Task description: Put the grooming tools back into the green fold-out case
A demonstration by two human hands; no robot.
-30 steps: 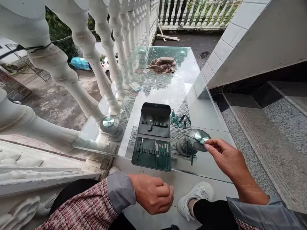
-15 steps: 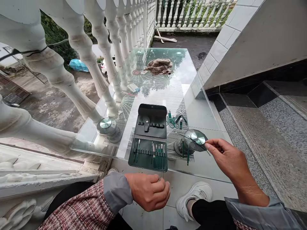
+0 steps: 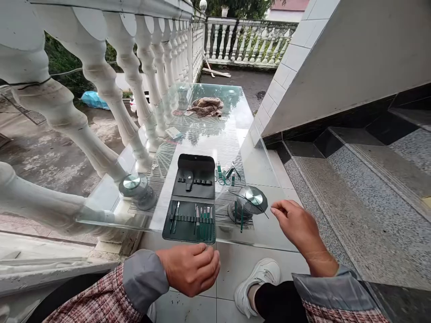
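Observation:
A black manicure case [image 3: 194, 197] lies unfolded on the glass table, with slim nail tools [image 3: 204, 220] in the loops of its lower panel. My left hand [image 3: 193, 269] is curled just below the case's near edge; anything inside its fingers is hidden. Beyond the table's right edge, my right hand [image 3: 298, 229] has thumb and forefinger pinched together, with nothing visible in them. Beside its fingertips, a thin black strip [image 3: 251, 200] lies across the round table support. Two green-handled tools [image 3: 241, 220] rest left of that hand. Nail clippers [image 3: 232, 172] and green-handled scissors [image 3: 222, 179] lie right of the case.
The glass table [image 3: 269, 179] stands on round metal-capped supports [image 3: 134, 184]. A brown cloth [image 3: 207, 107] and a small box [image 3: 173, 133] lie farther back. White balusters [image 3: 101, 85] line the left side; stone steps [image 3: 323, 175] rise on the right.
My right hand has come away from the thin black strip, which now lies on the table. The view has tilted up and turned right; my left hand stays curled near the case.

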